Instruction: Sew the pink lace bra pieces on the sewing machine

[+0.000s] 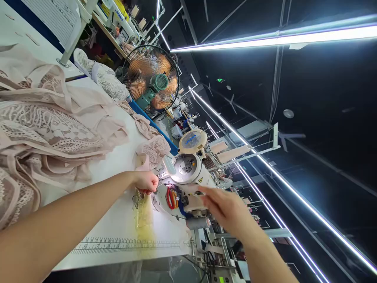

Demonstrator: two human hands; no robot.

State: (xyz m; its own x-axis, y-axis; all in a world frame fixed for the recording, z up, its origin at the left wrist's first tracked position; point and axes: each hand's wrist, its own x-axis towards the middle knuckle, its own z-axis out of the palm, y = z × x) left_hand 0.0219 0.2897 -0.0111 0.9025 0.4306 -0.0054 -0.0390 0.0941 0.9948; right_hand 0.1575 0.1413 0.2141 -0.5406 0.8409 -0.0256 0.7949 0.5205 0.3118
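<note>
My left hand (146, 181) is closed in a fist beside the needle area of a white sewing machine (203, 177). What its fingers hold, if anything, is hidden. A pale pink lace garment piece (154, 150) lies just beyond it. My right hand (225, 206) reaches to the machine's head with its fingers stretched out, and no held thing shows. Between the hands, a red-orange looped item (171, 198) sits on the machine. Near my left wrist, yellowish tape (144, 222) covers a strip of the white table (108, 220).
Pale pink lace garments (50, 122) are heaped on the table at left. Past its blue edge stands a large fan (150, 78). A printed ruler (112, 244) runs along the near edge. Thread cones (234, 153) stand behind the machine, and a rolled white lace bundle (106, 78) lies farther off.
</note>
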